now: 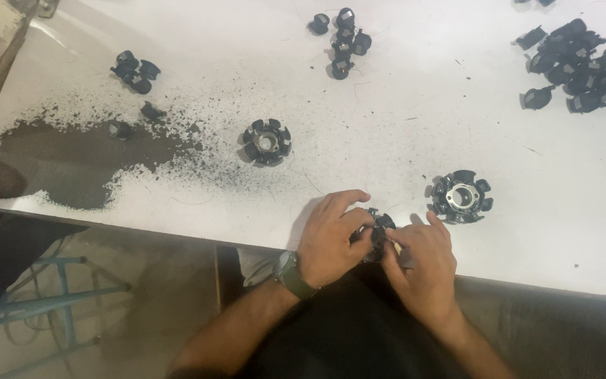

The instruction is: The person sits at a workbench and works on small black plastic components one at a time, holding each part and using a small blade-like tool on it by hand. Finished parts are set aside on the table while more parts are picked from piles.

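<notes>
My left hand [331, 237] and my right hand [422, 263] meet at the near edge of the white table [401, 119]. Together they grip a small black round part with radial teeth [379, 231], mostly hidden by the fingers. A watch sits on my left wrist. Two similar round toothed parts with metal centres lie on the table: one [459, 196] just beyond my right hand, another [266, 142] farther off to the left.
A heap of small black pieces [580, 67] lies at the far right, a smaller cluster [344, 38] at the top middle, and some [135, 70] at the far left. Dark worn patch [78, 165] on the table's left. A blue metal frame [43, 298] stands below.
</notes>
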Demonstrator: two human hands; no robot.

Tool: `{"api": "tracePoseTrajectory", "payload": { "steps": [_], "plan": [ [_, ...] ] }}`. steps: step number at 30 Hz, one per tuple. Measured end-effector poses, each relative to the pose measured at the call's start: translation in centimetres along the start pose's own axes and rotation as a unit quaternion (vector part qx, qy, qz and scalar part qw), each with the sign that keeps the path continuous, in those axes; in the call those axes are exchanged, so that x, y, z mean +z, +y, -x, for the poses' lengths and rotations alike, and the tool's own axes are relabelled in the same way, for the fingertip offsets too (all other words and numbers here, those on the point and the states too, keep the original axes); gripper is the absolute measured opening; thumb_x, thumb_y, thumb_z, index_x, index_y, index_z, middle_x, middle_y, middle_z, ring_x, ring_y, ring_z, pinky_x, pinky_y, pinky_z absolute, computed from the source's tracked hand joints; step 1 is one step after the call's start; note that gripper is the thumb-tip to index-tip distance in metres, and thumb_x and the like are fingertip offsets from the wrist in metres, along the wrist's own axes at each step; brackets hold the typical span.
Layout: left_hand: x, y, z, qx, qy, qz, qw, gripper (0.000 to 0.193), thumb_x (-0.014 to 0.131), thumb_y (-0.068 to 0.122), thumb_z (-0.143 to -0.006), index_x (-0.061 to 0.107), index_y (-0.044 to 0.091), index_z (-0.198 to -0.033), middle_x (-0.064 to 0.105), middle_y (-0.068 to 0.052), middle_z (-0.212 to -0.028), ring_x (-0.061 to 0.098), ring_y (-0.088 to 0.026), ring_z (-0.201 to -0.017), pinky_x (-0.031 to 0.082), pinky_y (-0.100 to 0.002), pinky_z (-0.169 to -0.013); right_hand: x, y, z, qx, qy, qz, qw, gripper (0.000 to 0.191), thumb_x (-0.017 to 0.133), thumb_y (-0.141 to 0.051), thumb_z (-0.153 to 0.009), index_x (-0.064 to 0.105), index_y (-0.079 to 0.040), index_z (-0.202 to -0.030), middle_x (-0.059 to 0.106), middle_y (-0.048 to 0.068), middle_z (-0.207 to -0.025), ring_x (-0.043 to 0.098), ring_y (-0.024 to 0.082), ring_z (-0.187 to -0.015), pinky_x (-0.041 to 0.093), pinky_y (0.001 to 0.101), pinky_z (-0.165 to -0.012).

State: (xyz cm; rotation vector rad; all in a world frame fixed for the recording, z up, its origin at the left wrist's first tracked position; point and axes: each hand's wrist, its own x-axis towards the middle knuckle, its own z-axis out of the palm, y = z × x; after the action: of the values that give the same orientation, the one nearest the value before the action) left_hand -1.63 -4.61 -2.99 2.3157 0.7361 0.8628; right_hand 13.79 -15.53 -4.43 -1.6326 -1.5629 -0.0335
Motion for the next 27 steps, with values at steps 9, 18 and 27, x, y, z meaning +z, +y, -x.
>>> {"api": "tracePoseTrajectory", "payload": {
  "steps": [9,18,27],
  "plan": [
    [-0.1,1.0,-0.4,0.020,0.006,-0.002,1.000,0.010,0.074,0.013,-0.081,0.069,0.009,-0.088,0.067,-0.008,-0.124,0.063,-0.026,-0.113,0.048,-0.044,-0.096,-0.4,0.1,-0.3,0.012,-0.016,-0.015,1.000,0.028,0.076,-0.001,-0.079,0.067,-0.008,-0.104,0.071,0.008,-0.093,0.070,0.029,-0.095,0.043,0.0545,-0.117],
    [0.8,1.0,-0.7,0.022,0.031,-0.046,0.998,0.010,0.071,0.010,-0.080,0.064,0.005,-0.085,0.067,-0.010,-0.113,0.064,-0.026,-0.098,0.049,-0.044,-0.087,-0.1,0.5,0.6,0.014,0.024,-0.034,0.999,0.025,0.074,-0.002,-0.084,0.065,-0.006,-0.106,0.071,0.008,-0.098,0.069,0.028,-0.098,0.042,0.0545,-0.119],
    [1.5,0.5,-0.4,0.026,0.053,-0.057,0.997,0.013,0.067,0.006,-0.075,0.064,0.003,-0.087,0.066,-0.010,-0.113,0.063,-0.027,-0.098,0.048,-0.045,-0.087,0.3,0.4,0.8,0.002,0.010,-0.033,0.999,0.027,0.075,-0.001,-0.083,0.065,-0.007,-0.108,0.071,0.008,-0.101,0.069,0.026,-0.101,0.040,0.0539,-0.120]
  ]
}}
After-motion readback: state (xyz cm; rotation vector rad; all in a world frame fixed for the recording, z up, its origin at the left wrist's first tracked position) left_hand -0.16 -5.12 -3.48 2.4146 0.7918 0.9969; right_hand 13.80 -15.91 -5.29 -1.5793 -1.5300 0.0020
